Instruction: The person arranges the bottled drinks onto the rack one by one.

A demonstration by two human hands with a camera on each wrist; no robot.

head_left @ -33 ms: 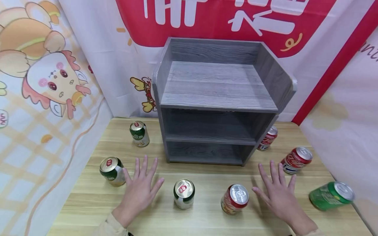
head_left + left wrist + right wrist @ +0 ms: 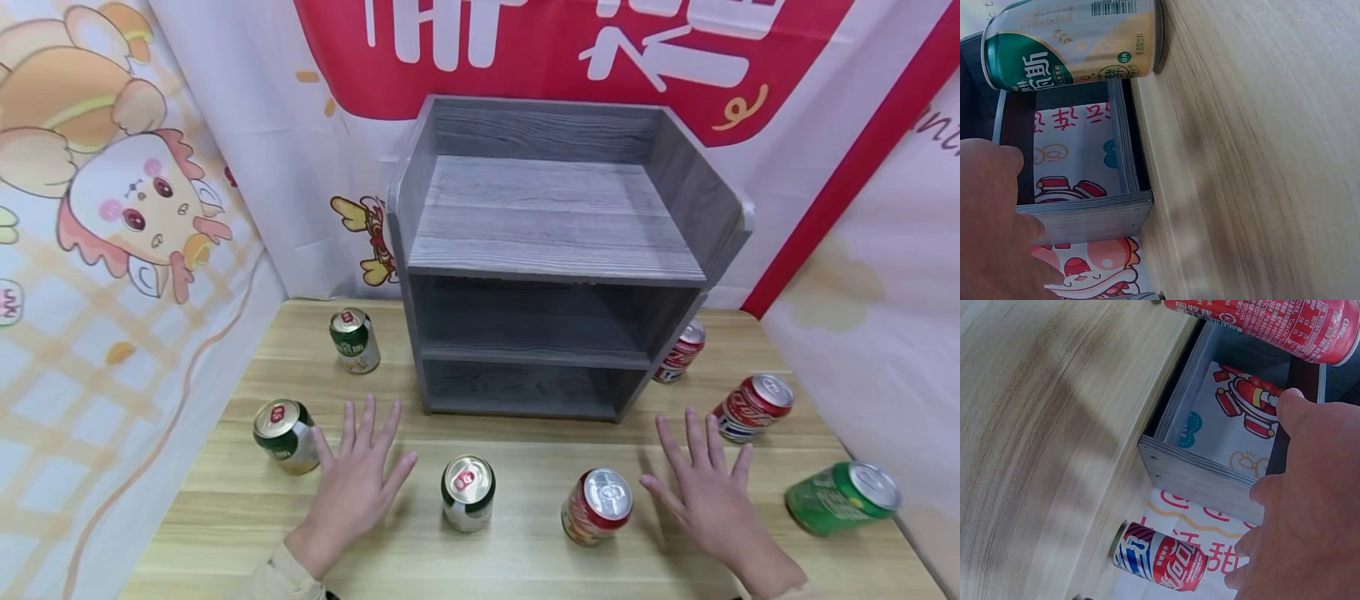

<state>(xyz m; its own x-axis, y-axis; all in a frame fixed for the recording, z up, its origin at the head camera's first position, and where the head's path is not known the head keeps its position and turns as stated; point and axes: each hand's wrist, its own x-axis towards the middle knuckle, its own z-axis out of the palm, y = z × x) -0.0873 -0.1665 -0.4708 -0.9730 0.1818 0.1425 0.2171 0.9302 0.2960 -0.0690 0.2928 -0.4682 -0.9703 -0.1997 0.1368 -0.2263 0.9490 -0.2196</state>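
My left hand [image 2: 351, 486] is held over the wooden table with its fingers spread, nothing in it. To its left stands a green and white can [image 2: 287, 437], near the little finger; another green and white can [image 2: 468, 493] stands to the right of the thumb. My right hand [image 2: 705, 500], also spread and holding nothing, is between a red cola can [image 2: 596, 507] on its thumb side and a second red can [image 2: 753, 407] just beyond its fingers. A bright green can [image 2: 843, 498] stands farther right. Both wrist views show the fingers apart from the nearby cans.
A grey wooden shelf unit [image 2: 555, 217] stands at the back centre, its lower compartments facing me. Another green and white can [image 2: 355, 340] is left of it; a red can [image 2: 681, 351] is partly hidden behind its right side. Printed cloth [image 2: 300, 167] hangs around the table [image 2: 405, 567].
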